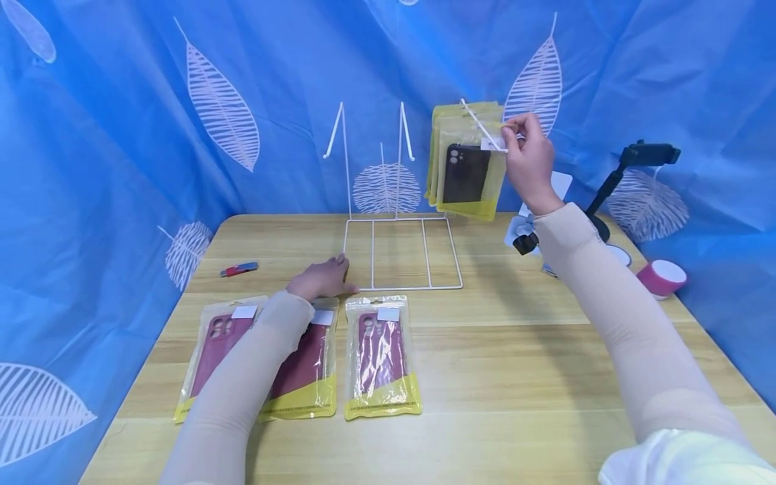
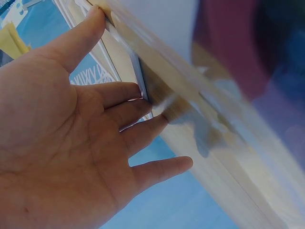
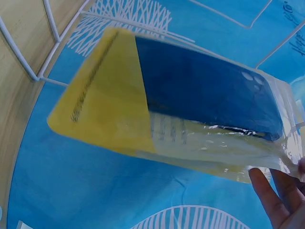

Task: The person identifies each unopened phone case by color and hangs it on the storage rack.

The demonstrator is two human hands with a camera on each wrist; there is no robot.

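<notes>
A: Head view first: the right hand is seen raised in the upper right of the frame, its fingers pinched on the white top tab of the front dark phone-case packet, where the white hook passes through.

B: And where is that packet held?

A: It hangs on the hook of the white wire rack, in front of a stack of like packets, above the far edge of the wooden table. In the right wrist view the packet fills the frame, with only fingertips caught at the lower right.

B: What of the left hand?

A: The left hand is laid flat, fingers relaxed and holding nothing, against the near left corner of the rack's base. The left wrist view shows the open palm with fingertips resting at the table.

B: How should the step be done well?

A: By judgement, the tab's hole should be kept lined up with the hook and the packet slid straight along it, while the base is steadied so the rack is not tipped. Three maroon packets are laid in a row at the lower left.
</notes>
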